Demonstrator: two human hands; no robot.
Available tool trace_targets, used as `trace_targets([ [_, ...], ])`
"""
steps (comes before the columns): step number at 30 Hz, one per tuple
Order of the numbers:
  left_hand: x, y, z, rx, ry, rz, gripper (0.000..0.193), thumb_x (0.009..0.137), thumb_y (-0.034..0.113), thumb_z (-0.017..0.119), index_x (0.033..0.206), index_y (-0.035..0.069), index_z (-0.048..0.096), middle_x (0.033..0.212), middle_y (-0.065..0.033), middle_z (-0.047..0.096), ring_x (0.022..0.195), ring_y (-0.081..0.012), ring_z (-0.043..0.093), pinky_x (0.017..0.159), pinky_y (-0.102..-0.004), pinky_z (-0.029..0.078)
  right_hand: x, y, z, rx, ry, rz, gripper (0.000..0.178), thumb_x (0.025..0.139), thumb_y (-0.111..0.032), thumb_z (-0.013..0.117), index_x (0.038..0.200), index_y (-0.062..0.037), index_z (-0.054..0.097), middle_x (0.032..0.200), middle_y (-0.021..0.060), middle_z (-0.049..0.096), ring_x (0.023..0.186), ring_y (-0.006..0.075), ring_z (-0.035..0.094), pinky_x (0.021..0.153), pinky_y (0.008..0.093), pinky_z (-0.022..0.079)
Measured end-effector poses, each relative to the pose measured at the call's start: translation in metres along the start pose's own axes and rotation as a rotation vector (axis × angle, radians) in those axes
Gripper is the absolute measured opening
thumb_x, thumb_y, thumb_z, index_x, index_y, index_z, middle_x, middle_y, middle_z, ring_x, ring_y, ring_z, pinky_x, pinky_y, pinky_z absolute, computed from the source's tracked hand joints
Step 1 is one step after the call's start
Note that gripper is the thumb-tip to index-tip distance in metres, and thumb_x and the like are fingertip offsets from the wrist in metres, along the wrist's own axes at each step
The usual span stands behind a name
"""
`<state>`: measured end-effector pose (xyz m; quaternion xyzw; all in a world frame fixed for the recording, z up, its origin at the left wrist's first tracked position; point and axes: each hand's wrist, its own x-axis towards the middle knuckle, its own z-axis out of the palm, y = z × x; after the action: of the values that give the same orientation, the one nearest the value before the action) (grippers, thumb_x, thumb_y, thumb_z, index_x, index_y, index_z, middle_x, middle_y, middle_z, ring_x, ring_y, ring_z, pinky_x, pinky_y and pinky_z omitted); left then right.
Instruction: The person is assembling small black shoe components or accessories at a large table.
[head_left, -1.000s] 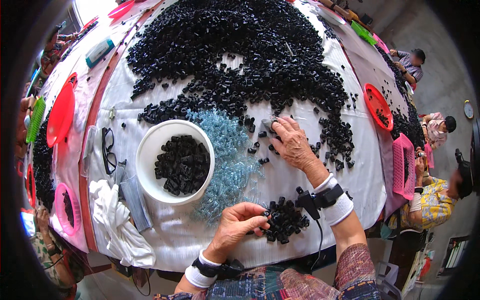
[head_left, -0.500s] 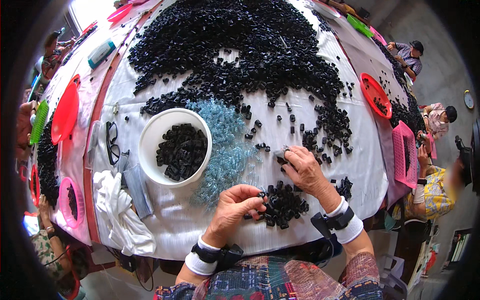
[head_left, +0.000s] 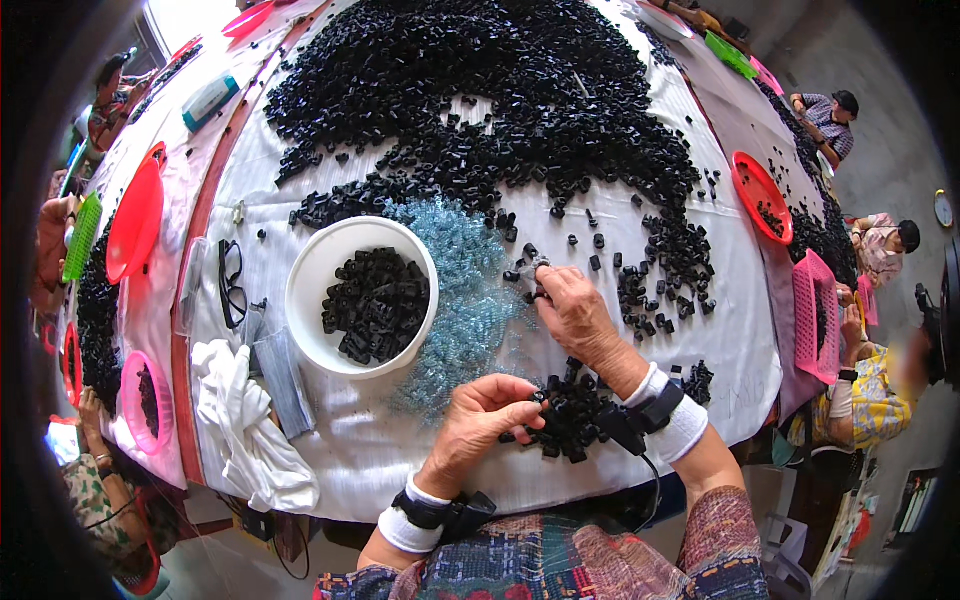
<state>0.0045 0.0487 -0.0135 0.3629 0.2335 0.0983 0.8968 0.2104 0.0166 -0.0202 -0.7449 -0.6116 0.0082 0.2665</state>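
Observation:
My left hand [head_left: 482,425] is closed in a pinch on a small black plastic part [head_left: 540,397], just above the left edge of a small pile of black parts [head_left: 570,428]. My right hand [head_left: 582,318] reaches farther out, palm down. Its thumb and fingers are closed around a small greyish thing [head_left: 532,268] whose kind I cannot make out. Left of that hand spreads a heap of tiny pale-blue, coil-like pieces [head_left: 455,330]. A white round tub [head_left: 300,300] touches the heap's left side, with many black parts in it.
A large mound of black parts [head_left: 480,90] covers the far table. Eyeglasses [head_left: 230,285], a blue face mask [head_left: 285,380] and a white cloth [head_left: 240,430] lie left of the tub. Red plates [head_left: 137,220] and pink baskets [head_left: 818,320] stand along both sides, where other people work.
My right hand has moved away from me and left, from beside the near pile to the blue heap's edge, the greyish thing still in its fingers. My left hand keeps its pinch, nearly unmoved.

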Motion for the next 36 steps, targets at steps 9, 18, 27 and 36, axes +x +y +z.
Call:
trace_targets([
  [9,-0.002,-0.001,0.000,-0.055,0.039,0.023,0.015,0.082,0.003,0.063,0.096,0.000,0.059,0.089,-0.0112,0.065,0.072,-0.0141,0.063,0.059,-0.0228,0.051,-0.021,-0.022,-0.032,0.036,0.102,-0.036,0.028,0.072,0.003,0.058,0.099,-0.0006,0.051,0.083,0.0144,0.055,0.077,0.0330,0.056,0.067,0.0388,0.046],
  [18,-0.002,-0.006,0.012,0.023,0.042,0.111,0.020,0.083,0.006,0.063,0.102,0.000,0.060,0.096,-0.0083,0.064,0.086,-0.0124,0.063,0.068,-0.0215,0.051,-0.067,-0.074,-0.066,0.405,-0.014,0.040,0.015,0.075,0.006,0.060,0.089,0.0010,0.057,0.082,0.0150,0.059,0.072,0.0294,0.061,0.060,0.0340,0.049],
  [27,-0.014,-0.016,0.030,-0.016,0.057,0.167,0.019,0.082,0.002,0.063,0.101,-0.001,0.060,0.095,-0.0104,0.065,0.085,-0.0176,0.064,0.065,-0.0237,0.053,-0.099,-0.080,-0.055,0.473,0.232,0.166,0.015,0.075,0.005,0.062,0.090,0.0019,0.059,0.081,0.0132,0.059,0.068,0.0236,0.060,0.060,0.0290,0.048],
  [36,-0.013,-0.023,0.044,0.008,0.022,0.177,0.019,0.083,0.002,0.063,0.101,-0.001,0.060,0.094,-0.0111,0.065,0.082,-0.0173,0.065,0.065,-0.0256,0.055,-0.114,-0.073,-0.059,0.669,0.321,0.263,0.017,0.075,0.005,0.063,0.090,-0.0001,0.062,0.082,0.0094,0.060,0.069,0.0168,0.060,0.060,0.0271,0.047],
])
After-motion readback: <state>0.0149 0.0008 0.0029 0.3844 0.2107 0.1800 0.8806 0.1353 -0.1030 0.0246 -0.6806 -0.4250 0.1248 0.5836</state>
